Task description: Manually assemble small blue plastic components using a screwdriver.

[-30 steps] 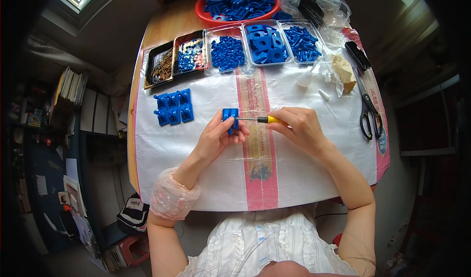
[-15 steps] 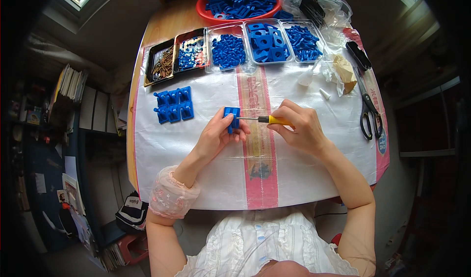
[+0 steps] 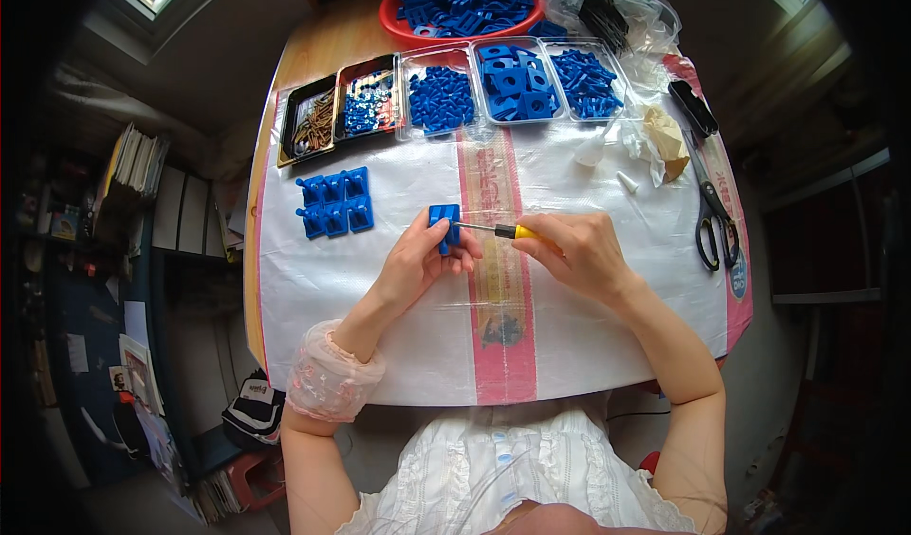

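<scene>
Your left hand point(image 3: 406, 262) grasps a blue part point(image 3: 444, 212); your right hand point(image 3: 585, 252), fingers point(image 3: 537, 223) curled round a screwdriver point(image 3: 506, 231), points it left. White sheeting point(image 3: 408, 364) covers the counter point(image 3: 327, 49); shelves point(image 3: 171, 326) stand left.

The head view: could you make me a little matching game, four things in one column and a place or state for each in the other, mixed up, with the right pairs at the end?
Column one
1. Screwdriver
2. Basin
3. Scissors
4. Blue piece

Column two
A. Held in the left hand
B. Red, heaped with blue parts
C. Held in the right hand
D. Lying toward the right edge of the white sheet

Right pairs: 1-C, 2-B, 3-D, 4-A
</scene>
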Action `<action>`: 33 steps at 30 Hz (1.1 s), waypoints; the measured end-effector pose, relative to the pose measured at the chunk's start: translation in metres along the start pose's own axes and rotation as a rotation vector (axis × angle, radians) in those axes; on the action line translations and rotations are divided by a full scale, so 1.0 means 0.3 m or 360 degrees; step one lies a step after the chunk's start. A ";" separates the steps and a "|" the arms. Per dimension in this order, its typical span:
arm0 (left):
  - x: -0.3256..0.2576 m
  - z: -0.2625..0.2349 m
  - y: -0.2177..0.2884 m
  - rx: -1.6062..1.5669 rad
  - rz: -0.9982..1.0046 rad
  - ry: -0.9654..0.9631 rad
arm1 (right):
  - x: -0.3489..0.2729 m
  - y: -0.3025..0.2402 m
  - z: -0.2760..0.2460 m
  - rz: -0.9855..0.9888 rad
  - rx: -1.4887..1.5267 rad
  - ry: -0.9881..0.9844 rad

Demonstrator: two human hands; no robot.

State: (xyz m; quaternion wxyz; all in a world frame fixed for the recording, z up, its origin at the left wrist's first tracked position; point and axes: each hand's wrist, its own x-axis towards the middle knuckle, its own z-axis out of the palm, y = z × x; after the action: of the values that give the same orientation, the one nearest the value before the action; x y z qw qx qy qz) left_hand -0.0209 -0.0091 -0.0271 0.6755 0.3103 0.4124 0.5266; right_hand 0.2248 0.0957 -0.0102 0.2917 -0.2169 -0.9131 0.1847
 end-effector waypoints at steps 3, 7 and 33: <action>0.000 -0.001 0.000 0.0005 -0.0011 0.0004 | 0.010 -0.016 -0.004 0.0045 0.0140 0.0040; 0.002 -0.008 -0.006 -0.0005 0.0009 0.0020 | 0.015 -0.015 -0.005 0.0034 0.0136 0.0058; 0.000 -0.003 0.000 -0.0027 -0.0015 0.0027 | 0.016 0.002 -0.005 -0.0029 -0.0004 0.0060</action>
State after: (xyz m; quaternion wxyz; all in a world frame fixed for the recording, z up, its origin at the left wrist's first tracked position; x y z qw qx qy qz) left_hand -0.0218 -0.0090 -0.0275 0.6771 0.2982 0.4152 0.5294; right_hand 0.2225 0.0991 -0.0072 0.3103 -0.2124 -0.9096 0.1769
